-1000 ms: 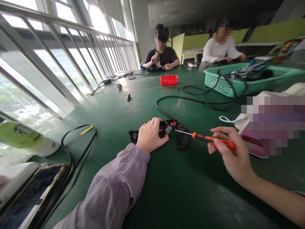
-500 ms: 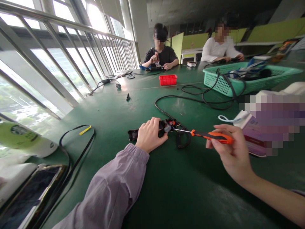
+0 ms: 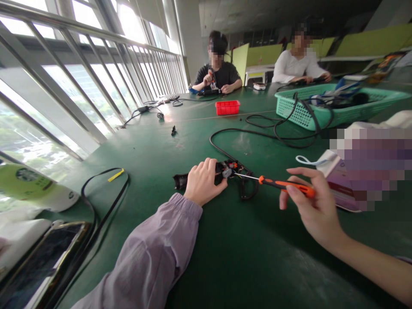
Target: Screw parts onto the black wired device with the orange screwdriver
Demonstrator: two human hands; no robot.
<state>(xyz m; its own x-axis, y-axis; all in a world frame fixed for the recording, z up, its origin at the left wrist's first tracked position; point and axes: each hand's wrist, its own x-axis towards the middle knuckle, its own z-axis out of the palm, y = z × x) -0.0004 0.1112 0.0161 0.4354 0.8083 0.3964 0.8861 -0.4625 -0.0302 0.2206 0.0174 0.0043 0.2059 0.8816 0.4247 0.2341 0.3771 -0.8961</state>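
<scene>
My left hand (image 3: 203, 181) is wrapped over a black corded device (image 3: 181, 181) with its casing opened, pressing it on the green table. Beyond my thumb, a grey part (image 3: 227, 172), red parts and thin wires show in the open end. My right hand (image 3: 313, 206) grips the orange-and-black handle of a screwdriver (image 3: 286, 185) between thumb and fingers. The shaft points left and its tip meets the device beside the grey part; the exact contact point is too small to tell. A black loop-shaped piece (image 3: 247, 189) lies just under the shaft.
A black cable (image 3: 238, 130) runs toward a green basket (image 3: 302, 116) of tools. A red tray (image 3: 228, 108) and small black piece (image 3: 174, 130) lie farther off. Left are a phone (image 3: 41, 266), bottle (image 3: 35, 187) and strap (image 3: 106, 223); right, a purple box (image 3: 343, 184). Two people sit opposite.
The fingers of my right hand have shifted on the screwdriver handle, one finger now hanging lower. My left hand and the device stay in place.
</scene>
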